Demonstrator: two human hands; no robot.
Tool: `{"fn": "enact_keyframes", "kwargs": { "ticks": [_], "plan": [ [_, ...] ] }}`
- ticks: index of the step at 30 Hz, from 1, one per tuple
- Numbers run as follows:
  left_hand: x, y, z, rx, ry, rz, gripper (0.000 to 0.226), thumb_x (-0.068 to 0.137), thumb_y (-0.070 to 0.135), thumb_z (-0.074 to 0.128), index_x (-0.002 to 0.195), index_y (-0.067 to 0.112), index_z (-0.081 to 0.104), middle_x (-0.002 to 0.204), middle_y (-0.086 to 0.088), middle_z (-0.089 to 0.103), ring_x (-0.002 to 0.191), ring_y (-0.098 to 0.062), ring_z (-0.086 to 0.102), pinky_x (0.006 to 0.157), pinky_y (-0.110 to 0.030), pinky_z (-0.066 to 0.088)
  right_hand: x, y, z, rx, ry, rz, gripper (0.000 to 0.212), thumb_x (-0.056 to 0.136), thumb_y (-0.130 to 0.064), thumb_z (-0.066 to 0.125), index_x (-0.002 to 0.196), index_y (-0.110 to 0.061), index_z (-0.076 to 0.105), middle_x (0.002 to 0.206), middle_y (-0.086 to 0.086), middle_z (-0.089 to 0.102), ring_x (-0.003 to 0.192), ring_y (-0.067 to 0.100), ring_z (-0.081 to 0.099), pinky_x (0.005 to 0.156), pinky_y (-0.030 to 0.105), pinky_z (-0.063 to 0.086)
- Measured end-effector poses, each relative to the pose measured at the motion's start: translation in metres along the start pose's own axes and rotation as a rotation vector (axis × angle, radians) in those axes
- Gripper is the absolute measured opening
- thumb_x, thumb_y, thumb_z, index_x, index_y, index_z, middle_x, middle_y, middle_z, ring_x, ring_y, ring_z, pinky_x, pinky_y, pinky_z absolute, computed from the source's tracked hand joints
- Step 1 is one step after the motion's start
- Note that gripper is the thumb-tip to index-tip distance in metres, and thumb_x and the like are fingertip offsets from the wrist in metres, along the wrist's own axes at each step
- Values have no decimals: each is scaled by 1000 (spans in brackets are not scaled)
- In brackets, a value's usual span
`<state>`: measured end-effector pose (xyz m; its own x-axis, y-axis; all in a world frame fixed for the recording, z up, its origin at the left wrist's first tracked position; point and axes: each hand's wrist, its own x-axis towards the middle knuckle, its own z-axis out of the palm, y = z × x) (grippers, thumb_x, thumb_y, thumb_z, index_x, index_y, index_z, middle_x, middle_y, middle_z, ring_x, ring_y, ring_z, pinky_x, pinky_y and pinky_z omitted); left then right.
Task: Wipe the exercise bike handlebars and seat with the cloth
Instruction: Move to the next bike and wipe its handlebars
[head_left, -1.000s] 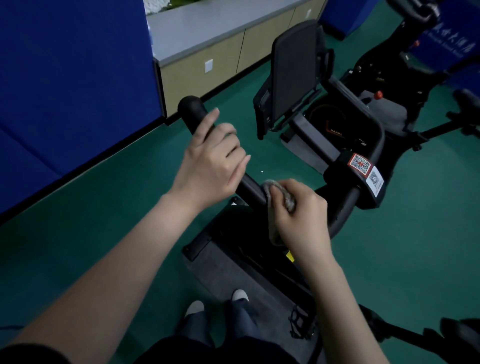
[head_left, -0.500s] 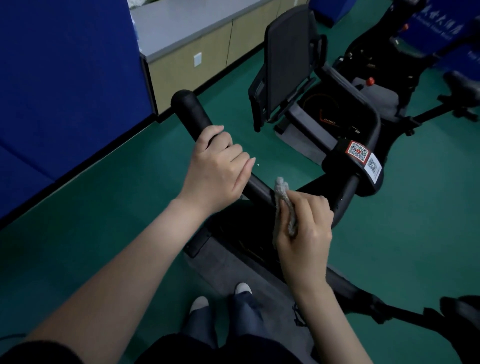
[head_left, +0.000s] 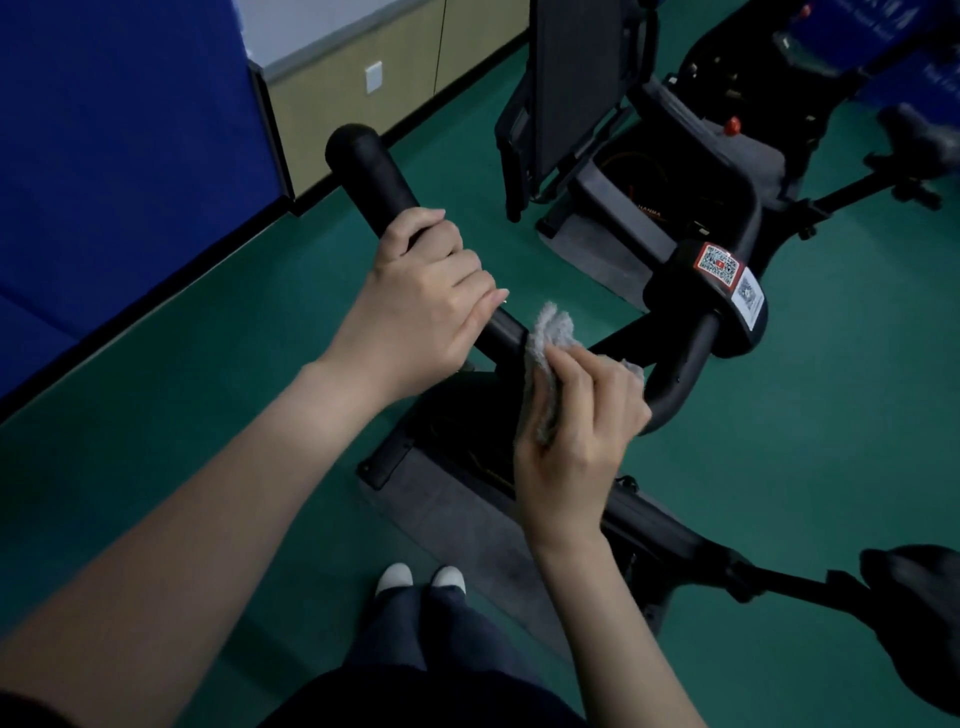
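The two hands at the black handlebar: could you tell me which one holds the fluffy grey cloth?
The right hand holds the fluffy grey cloth against the black handlebar; the left hand grips the bare bar nearer its end, without any cloth.

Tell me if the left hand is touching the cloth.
Apart. The head view shows bare handlebar between the left hand and the cloth.

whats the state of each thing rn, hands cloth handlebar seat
left hand: grips the handlebar near its padded end
right hand: holds the cloth against the bar
cloth: bunched, touching the handlebar
handlebar: held, cloth on its middle
seat: untouched, away from both hands
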<state>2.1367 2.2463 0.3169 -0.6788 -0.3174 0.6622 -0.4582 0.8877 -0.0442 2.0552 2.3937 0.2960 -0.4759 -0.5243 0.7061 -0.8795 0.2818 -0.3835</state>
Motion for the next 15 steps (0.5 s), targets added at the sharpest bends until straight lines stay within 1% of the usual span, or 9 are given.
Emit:
{"fn": "enact_keyframes", "kwargs": {
  "ticks": [3, 5, 7, 8, 9, 11, 13, 14, 15],
  "plan": [
    [0, -2, -4, -2, -27, 23, 44, 102, 25, 33, 82, 11, 69, 78, -1, 67, 87, -27, 61, 106, -35, 23, -7, 10, -16, 39, 6, 48, 14, 88, 1, 60, 99, 4, 68, 98, 16, 64, 93, 24, 52, 86, 38, 38],
    [0, -4, -7, -7, -49, 36, 40, 102, 25, 37, 87, 10, 70, 84, -2, 68, 91, -26, 61, 107, -35, 23, -15, 8, -25, 136, 16, 64, 15, 91, -2, 56, 99, 6, 67, 98, 15, 62, 93, 22, 53, 85, 39, 42],
    [0, -6, -11, -6, -72, 36, 37, 101, 25, 39, 92, 9, 70, 89, -3, 69, 94, -27, 61, 109, -36, 23, -30, -3, -30, 273, -7, 115, 18, 94, -8, 54, 100, 4, 66, 100, 8, 60, 95, 19, 55, 87, 30, 43],
    [0, -8, -13, -4, -84, 36, 36, 101, 25, 39, 93, 8, 70, 89, -3, 69, 95, -27, 61, 110, -36, 23, -39, -10, -32, 339, -41, 182, 19, 94, -12, 54, 101, 1, 65, 100, 4, 60, 96, 17, 57, 88, 24, 42],
    [-1, -9, -14, -3, -95, 38, 37, 101, 25, 39, 93, 8, 70, 90, -4, 69, 96, -27, 61, 111, -36, 23, -47, -17, -31, 401, -83, 297, 18, 94, -16, 53, 101, -5, 65, 99, 1, 62, 95, 14, 58, 87, 18, 42],
    [-1, -10, -18, -10, -112, 49, 37, 101, 24, 39, 94, 7, 71, 90, -4, 70, 97, -27, 61, 112, -35, 22, -56, -28, -25, 523, -144, 653, 13, 95, -23, 54, 100, -17, 65, 94, -9, 66, 93, 7, 62, 80, 12, 44],
    [-1, -12, -20, -27, -129, 60, 37, 101, 25, 40, 96, 6, 71, 91, -4, 70, 97, -27, 61, 113, -35, 21, -55, -30, -11, 643, -157, 1033, 13, 96, -23, 55, 100, -19, 66, 93, -8, 70, 92, 6, 66, 78, 16, 48],
    [0, -13, -21, -31, -137, 66, 37, 101, 25, 40, 98, 6, 72, 92, -3, 70, 98, -27, 61, 113, -35, 22, -51, -29, -3, 711, -144, 1173, 14, 96, -22, 54, 100, -17, 66, 93, -6, 71, 92, 8, 67, 78, 20, 50],
    [0, -14, -22, -32, -144, 72, 37, 101, 25, 40, 99, 6, 71, 92, -3, 70, 98, -27, 61, 113, -35, 22, -45, -28, 5, 790, -121, 1271, 15, 97, -20, 52, 98, -15, 66, 91, -3, 72, 91, 11, 68, 77, 23, 51]
  ]
}}
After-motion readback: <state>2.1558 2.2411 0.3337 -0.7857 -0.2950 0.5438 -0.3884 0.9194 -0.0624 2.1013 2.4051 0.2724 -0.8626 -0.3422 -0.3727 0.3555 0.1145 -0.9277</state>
